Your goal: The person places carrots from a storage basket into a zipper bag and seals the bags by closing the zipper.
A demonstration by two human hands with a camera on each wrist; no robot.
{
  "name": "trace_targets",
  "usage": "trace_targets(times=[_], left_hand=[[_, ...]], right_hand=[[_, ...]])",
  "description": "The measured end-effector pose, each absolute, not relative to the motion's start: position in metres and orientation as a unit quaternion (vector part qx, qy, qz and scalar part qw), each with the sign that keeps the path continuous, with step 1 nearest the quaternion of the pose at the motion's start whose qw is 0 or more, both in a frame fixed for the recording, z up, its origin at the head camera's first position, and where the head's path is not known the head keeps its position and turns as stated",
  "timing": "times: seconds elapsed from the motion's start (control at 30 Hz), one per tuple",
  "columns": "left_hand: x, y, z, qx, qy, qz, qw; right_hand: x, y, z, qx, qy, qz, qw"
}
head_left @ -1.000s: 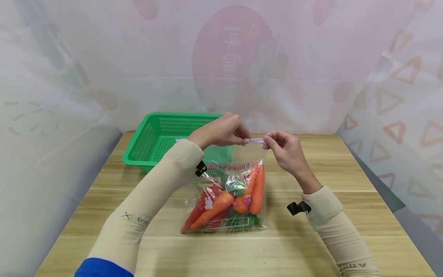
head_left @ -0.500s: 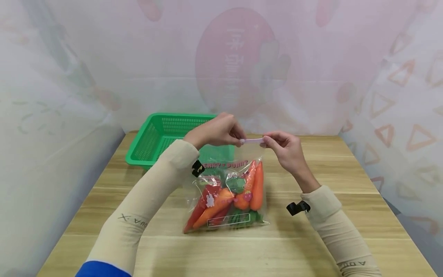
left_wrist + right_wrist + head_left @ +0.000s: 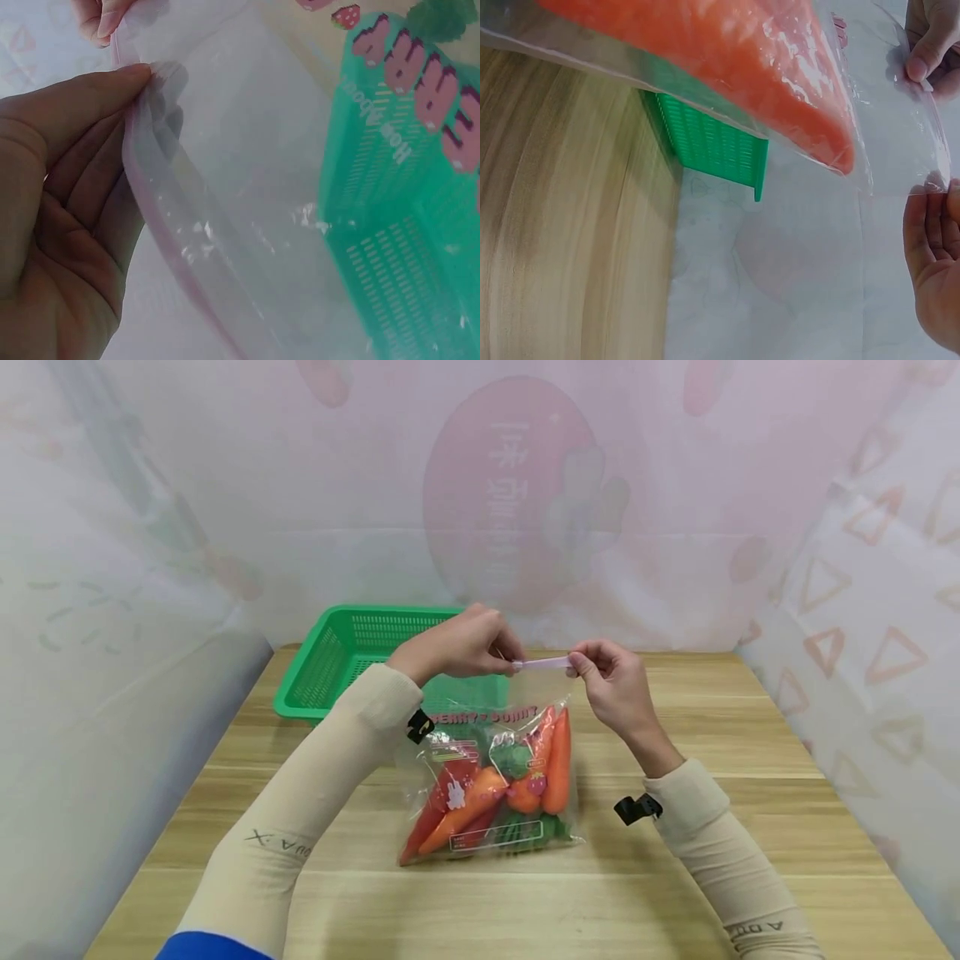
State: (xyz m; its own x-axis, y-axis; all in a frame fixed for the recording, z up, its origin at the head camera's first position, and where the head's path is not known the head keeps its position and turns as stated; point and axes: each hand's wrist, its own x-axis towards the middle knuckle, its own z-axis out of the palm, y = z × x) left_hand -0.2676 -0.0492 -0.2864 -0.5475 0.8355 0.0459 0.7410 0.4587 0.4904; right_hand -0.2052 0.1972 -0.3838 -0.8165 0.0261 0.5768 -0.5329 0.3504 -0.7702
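Observation:
A clear zip bag (image 3: 487, 718) with pink lettering is held up by its top edge, its bottom near the table. Inside are orange carrots (image 3: 557, 768), red carrot-shaped pieces (image 3: 431, 818) and green leafy tops (image 3: 517, 831). My left hand (image 3: 465, 643) pinches the pinkish zip edge between thumb and fingers, partway along the top. At the top right corner, my right hand (image 3: 615, 685) pinches the same edge. In the left wrist view, my left hand (image 3: 67, 195) has its thumb on the zip strip (image 3: 154, 195). The right wrist view shows my right hand (image 3: 937, 262) at the bag's corner.
Behind the bag, at the back left, stands a green plastic basket (image 3: 307, 652) with slotted walls, partly hidden by the left hand and bag. The wooden table (image 3: 712, 735) ends at a printed cloth backdrop (image 3: 337, 485), with cloth also on both sides.
My left hand has slid leftward along the zip edge, widening the gap between the hands. My right hand stays at the corner, and the bag hangs nearly where it was.

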Motion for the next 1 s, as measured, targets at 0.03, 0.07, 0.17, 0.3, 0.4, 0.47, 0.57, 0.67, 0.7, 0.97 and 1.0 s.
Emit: trace_targets(times=[0.03, 0.07, 0.17, 0.3, 0.4, 0.47, 0.57, 0.67, 0.7, 0.97, 1.0], left_hand=[[-0.268, -0.051, -0.286, 0.467, 0.848, 0.230, 0.100], [-0.268, -0.053, -0.286, 0.470, 0.848, 0.225, 0.099], [-0.268, -0.061, -0.286, 0.469, 0.851, 0.216, 0.099], [-0.269, -0.073, -0.286, 0.452, 0.859, 0.216, 0.100], [-0.269, -0.077, -0.287, 0.449, 0.859, 0.222, 0.101], [-0.269, -0.078, -0.288, 0.451, 0.857, 0.226, 0.104], [-0.269, -0.077, -0.288, 0.450, 0.857, 0.227, 0.107], [-0.268, -0.078, -0.287, 0.447, 0.859, 0.225, 0.108], [-0.267, -0.078, -0.287, 0.446, 0.860, 0.224, 0.108], [-0.267, -0.084, -0.286, 0.443, 0.862, 0.221, 0.110], [-0.267, -0.086, -0.285, 0.440, 0.863, 0.220, 0.111]], right_hand=[[-0.205, 0.198, -0.385, 0.158, -0.783, 0.543, 0.258], [-0.204, 0.198, -0.385, 0.154, -0.784, 0.543, 0.260], [-0.204, 0.200, -0.387, 0.143, -0.783, 0.543, 0.267], [-0.205, 0.203, -0.387, 0.147, -0.774, 0.556, 0.266], [-0.207, 0.205, -0.387, 0.158, -0.755, 0.585, 0.249], [-0.207, 0.207, -0.389, 0.164, -0.746, 0.603, 0.231], [-0.208, 0.208, -0.393, 0.166, -0.737, 0.621, 0.209], [-0.209, 0.208, -0.397, 0.172, -0.736, 0.622, 0.205], [-0.210, 0.207, -0.398, 0.175, -0.736, 0.620, 0.207], [-0.211, 0.207, -0.393, 0.180, -0.749, 0.593, 0.234], [-0.211, 0.208, -0.392, 0.179, -0.749, 0.593, 0.235]])
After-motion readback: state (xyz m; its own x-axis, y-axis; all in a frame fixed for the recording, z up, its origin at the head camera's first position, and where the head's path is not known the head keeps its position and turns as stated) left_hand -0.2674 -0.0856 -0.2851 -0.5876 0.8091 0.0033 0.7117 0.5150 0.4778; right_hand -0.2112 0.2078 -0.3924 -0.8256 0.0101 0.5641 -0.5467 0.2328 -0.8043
